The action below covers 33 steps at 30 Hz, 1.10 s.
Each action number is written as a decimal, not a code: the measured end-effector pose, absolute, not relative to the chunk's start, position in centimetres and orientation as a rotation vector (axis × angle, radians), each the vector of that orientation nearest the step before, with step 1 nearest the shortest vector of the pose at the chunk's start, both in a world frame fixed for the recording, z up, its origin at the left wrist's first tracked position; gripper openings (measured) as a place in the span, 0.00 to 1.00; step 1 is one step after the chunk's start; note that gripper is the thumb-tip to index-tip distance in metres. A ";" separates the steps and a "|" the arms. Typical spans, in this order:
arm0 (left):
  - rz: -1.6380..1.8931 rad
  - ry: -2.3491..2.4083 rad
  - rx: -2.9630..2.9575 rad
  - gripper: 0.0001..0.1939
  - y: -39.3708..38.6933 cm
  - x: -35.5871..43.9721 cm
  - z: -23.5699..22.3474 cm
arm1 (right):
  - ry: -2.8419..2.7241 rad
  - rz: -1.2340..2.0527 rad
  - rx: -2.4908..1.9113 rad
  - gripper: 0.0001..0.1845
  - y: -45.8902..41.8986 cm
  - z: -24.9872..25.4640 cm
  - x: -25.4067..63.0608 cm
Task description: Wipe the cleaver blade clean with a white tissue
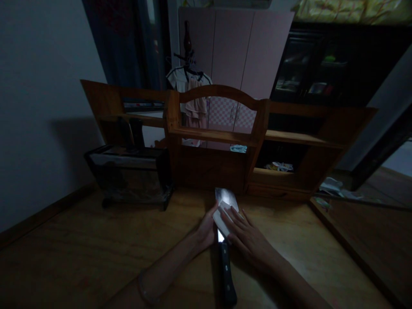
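A kitchen knife [228, 274] with a wide shiny blade and a black riveted handle points away from me over the wooden table. My left hand [206, 227] holds the blade from its left side, thumb near the top face and the other fingers mostly hidden. Under my right hand [246, 234] a folded white cloth or tissue [220, 219] is pressed onto the blade; the fingers lie across it. The far end of the blade shows beyond the cloth. The handle points back toward me, with no hand on it.
A knife block [128, 176] with dark-handled knives stands at the left near the wall. Behind the table [128, 249] runs a wooden shelf unit [212, 167]. Small packets [279, 166] lie in its right compartment. The room is dim.
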<state>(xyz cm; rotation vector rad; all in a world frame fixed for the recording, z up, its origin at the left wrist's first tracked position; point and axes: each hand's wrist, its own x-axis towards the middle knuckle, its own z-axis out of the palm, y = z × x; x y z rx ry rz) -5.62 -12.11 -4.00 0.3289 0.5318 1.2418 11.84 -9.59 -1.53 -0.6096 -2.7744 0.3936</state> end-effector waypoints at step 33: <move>1.200 0.476 0.479 0.36 -12.0 -5.9 -4.2 | -2.684 0.320 -0.746 0.32 -9.4 -2.9 11.7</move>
